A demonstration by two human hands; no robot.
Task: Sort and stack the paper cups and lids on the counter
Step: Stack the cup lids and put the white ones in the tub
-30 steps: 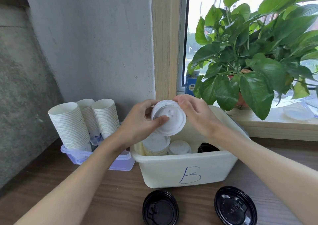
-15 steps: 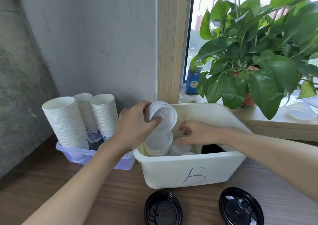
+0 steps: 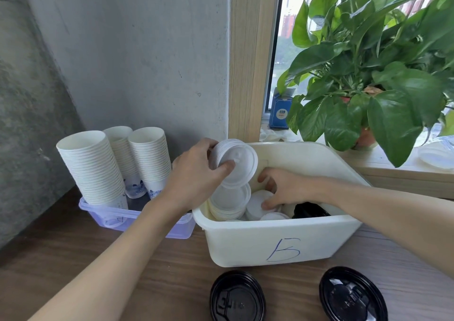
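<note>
My left hand (image 3: 196, 173) grips a short stack of white lids (image 3: 239, 165), tilted, above the left end of the cream bin marked "B" (image 3: 282, 242). Inside the bin lie another stack of white lids (image 3: 228, 203), loose white lids (image 3: 258, 204) and a black lid (image 3: 309, 210). My right hand (image 3: 282, 188) reaches down into the bin and its fingers curl on a loose white lid. Three tall stacks of white paper cups (image 3: 93, 166) stand in a clear purple tray (image 3: 108, 216) at the left.
Two black lids (image 3: 237, 298) (image 3: 352, 296) lie on the wooden counter (image 3: 122, 259) in front of the bin. A leafy potted plant (image 3: 368, 75) and a blue box (image 3: 280, 113) stand on the window sill. Concrete walls close off the left and back.
My right hand let go of the lid stack and dropped into the bin onto a loose white lid. My left hand keeps the stack, slightly lower and further left.
</note>
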